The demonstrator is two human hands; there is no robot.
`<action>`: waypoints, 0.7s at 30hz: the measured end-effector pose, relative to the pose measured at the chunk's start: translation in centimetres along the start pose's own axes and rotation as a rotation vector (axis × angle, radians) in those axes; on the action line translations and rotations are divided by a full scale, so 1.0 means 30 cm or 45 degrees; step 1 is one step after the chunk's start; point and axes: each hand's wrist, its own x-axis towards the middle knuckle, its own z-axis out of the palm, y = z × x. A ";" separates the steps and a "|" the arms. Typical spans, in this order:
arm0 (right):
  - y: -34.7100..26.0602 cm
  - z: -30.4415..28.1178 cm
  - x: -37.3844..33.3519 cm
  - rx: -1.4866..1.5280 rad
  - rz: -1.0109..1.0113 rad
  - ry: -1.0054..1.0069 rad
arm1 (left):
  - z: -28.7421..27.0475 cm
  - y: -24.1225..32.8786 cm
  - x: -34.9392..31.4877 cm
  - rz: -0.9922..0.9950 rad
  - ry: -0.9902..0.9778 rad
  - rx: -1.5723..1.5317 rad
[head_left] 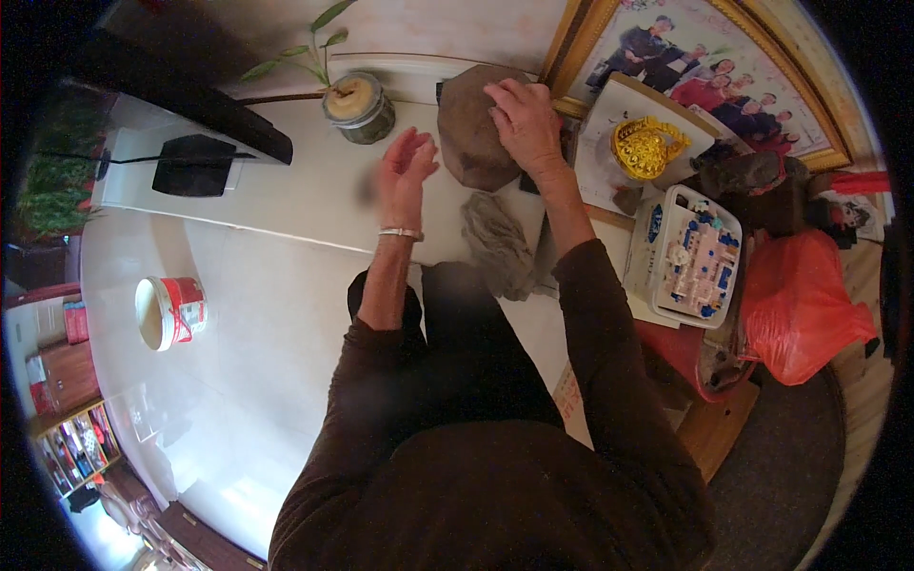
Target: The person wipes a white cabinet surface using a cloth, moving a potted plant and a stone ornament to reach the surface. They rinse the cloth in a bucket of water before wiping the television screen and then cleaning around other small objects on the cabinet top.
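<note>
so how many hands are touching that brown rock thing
1. The right hand rests on top of the brown rock. The left hand is open just beside it, blurred, apparently not touching.

Head-worn fisheye, steeply downward, seemingly close

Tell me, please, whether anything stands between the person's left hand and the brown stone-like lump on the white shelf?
Nothing visible does. The left hand hangs open and blurred just left of the brown lump, with only bare white shelf between them. The right hand already rests on the lump's top; the grey cloth lies below it.
</note>
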 end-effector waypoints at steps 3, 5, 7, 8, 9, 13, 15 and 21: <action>-0.012 -0.013 0.027 -0.039 0.129 -0.067 | 0.051 -0.003 -0.026 -0.151 0.016 -0.261; -0.030 0.005 0.055 -0.182 0.152 -0.137 | 0.058 -0.021 -0.038 -0.235 0.037 -0.412; -0.024 0.030 0.072 -0.326 0.177 -0.208 | 0.072 -0.031 -0.057 -0.271 0.046 -0.474; -0.022 0.040 0.079 -0.344 0.244 -0.141 | 0.077 -0.035 -0.066 -0.308 0.058 -0.536; -0.022 0.057 0.084 -0.355 0.309 -0.079 | 0.070 -0.041 -0.079 -0.317 0.058 -0.580; -0.007 0.086 0.097 -0.395 0.385 -0.078 | 0.039 -0.073 -0.123 -0.368 0.053 -0.744; 0.004 0.073 0.096 -0.366 0.372 -0.018 | 0.040 -0.092 -0.140 -0.402 0.038 -0.824; 0.002 0.058 0.090 -0.308 0.440 -0.085 | 0.053 -0.138 -0.159 -0.519 0.045 -0.977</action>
